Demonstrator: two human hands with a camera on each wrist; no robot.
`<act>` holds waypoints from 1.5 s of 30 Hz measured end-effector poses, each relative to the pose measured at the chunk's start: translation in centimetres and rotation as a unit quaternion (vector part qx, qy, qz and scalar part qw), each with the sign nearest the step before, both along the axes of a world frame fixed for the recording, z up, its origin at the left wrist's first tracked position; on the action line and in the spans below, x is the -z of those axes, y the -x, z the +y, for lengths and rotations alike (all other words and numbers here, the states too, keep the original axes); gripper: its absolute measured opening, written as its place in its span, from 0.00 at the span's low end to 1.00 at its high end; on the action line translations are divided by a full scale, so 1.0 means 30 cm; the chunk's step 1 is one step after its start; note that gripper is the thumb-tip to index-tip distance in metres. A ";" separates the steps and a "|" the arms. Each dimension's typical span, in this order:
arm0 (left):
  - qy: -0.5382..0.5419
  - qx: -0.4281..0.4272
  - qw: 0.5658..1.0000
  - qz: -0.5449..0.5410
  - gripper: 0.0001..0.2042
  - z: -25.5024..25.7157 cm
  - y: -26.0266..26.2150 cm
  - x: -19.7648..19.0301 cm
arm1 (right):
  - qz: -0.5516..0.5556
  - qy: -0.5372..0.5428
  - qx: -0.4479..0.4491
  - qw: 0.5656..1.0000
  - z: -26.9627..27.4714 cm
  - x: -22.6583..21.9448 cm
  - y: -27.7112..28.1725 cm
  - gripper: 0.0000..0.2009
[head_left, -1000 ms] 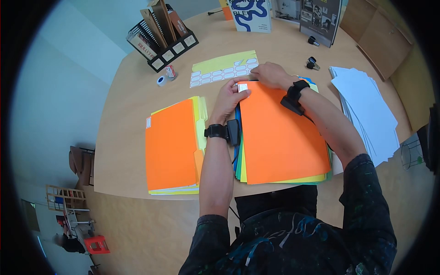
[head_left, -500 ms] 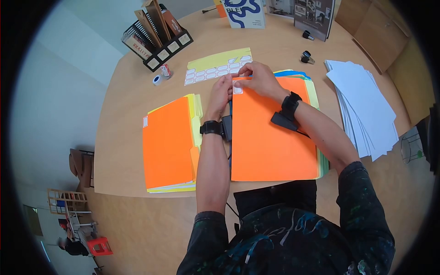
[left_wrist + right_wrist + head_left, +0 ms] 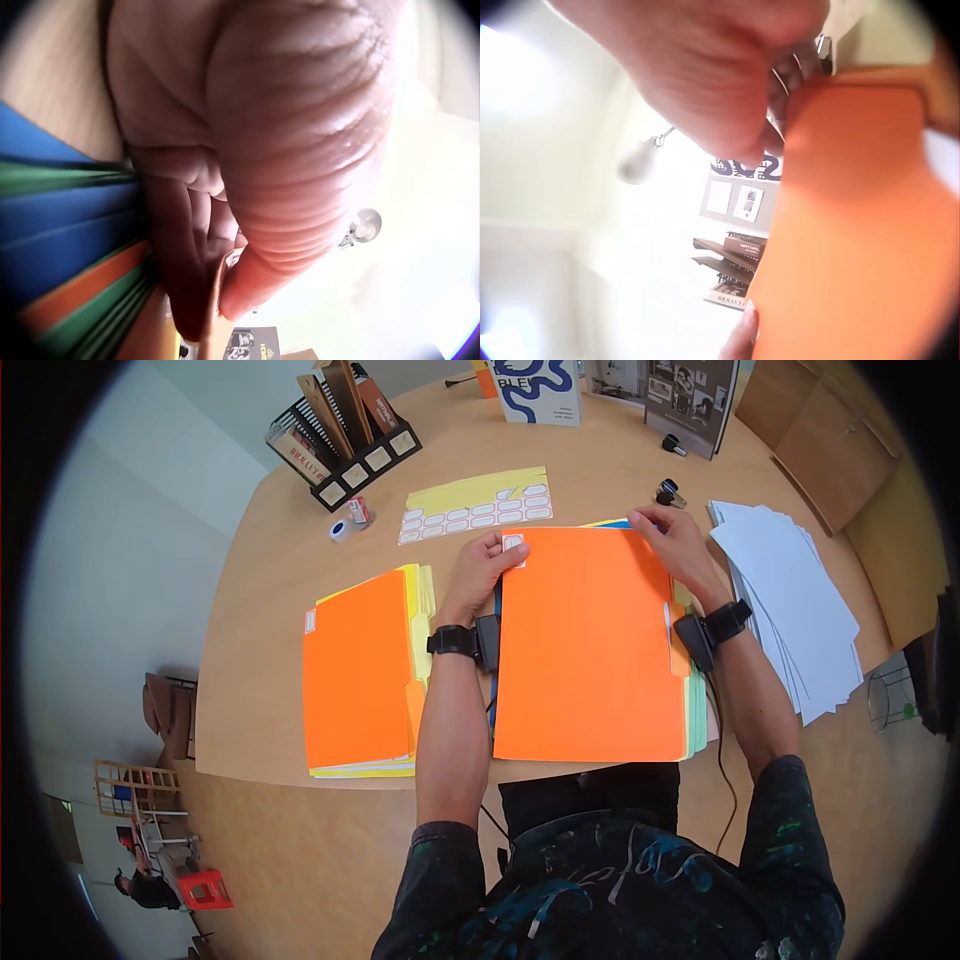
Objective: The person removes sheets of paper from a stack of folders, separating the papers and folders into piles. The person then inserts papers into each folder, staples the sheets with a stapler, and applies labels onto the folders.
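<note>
An orange file folder (image 3: 590,650) lies on top of a stack of coloured folders, with a white red-bordered label (image 3: 513,544) at its upper left corner. My left hand (image 3: 478,572) pinches that corner, thumb over the label and fingers behind; the left wrist view shows the folder's edge between thumb and fingers. At the upper right corner, my right hand (image 3: 684,552) grips the folder's top edge. Blue, green and orange folders (image 3: 67,225) lie beneath, fanned at their edges. The raised orange sheet (image 3: 855,225) fills much of the right wrist view.
Left of my left arm lies another folder stack (image 3: 360,670), orange and labelled on top. Beyond the hands is a label sheet (image 3: 475,512). White papers (image 3: 790,600) lie at right, binder clips (image 3: 670,493) behind them. A black book rack (image 3: 365,465) and standing books (image 3: 540,395) are farther back.
My right hand has moved from the label at the upper left corner to the folder's upper right corner. The left hand, earlier at the folder's left edge, now has its thumb over the label.
</note>
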State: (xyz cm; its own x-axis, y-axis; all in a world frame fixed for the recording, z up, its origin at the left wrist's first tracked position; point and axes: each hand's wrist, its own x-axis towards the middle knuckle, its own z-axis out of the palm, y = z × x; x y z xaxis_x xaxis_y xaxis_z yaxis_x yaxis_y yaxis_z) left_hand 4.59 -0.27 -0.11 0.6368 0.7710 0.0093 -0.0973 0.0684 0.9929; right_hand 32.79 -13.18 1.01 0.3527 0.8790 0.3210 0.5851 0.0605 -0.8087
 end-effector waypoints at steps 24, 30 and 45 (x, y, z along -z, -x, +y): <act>-0.121 -0.300 0.934 -0.151 0.14 -0.029 0.530 -0.537 | 0.029 0.089 -0.068 0.993 -0.052 -0.002 -0.018 0.19; -0.088 -0.377 0.919 0.078 0.19 0.127 0.879 -0.369 | -0.035 0.037 -0.062 0.997 -0.036 0.037 -0.049 0.22; -0.206 -0.207 0.902 0.319 0.25 0.083 0.362 -0.218 | -0.149 0.059 0.018 0.987 -0.048 0.027 -0.006 0.22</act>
